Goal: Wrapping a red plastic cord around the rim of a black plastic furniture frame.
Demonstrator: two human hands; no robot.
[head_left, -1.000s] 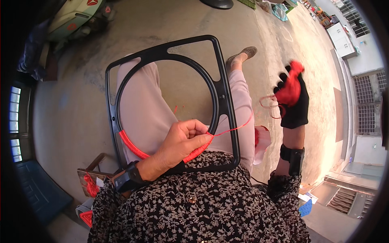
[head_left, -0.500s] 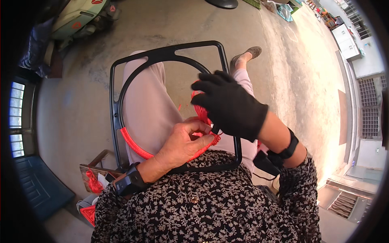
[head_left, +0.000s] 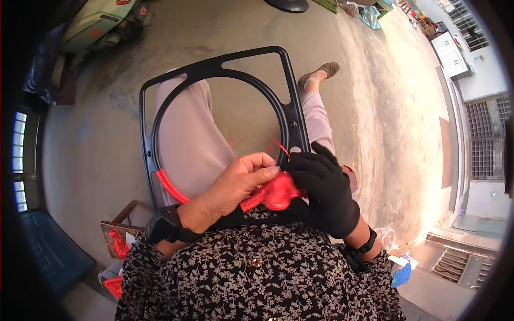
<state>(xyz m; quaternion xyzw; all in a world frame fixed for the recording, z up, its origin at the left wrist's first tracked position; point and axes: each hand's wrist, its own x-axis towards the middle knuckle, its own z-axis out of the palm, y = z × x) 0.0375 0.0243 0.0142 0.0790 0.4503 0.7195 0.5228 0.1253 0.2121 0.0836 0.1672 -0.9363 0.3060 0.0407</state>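
A black frame with a round opening rests across my lap. Red cord is wound tightly along the near part of its inner ring. My bare left hand pinches thumb and forefinger at the right end of this winding, where the ring and the cord meet. In my right hand, which wears a black glove, is a bundle of red cord, blurred by motion, just below the ring. The gloved fingers are bent, and their tips are partly hidden. A thin loop of cord stands up by the ring.
At the left is a wooden stool with more red cord on it, near a dark blue panel. A scooter stands far left. A black round base lies ahead. A white cabinet stands far right.
My right hand has come down and toward me from above the ring, bringing the cord bundle below it. My left hand keeps its pinch. The frame has shifted slightly left in view.
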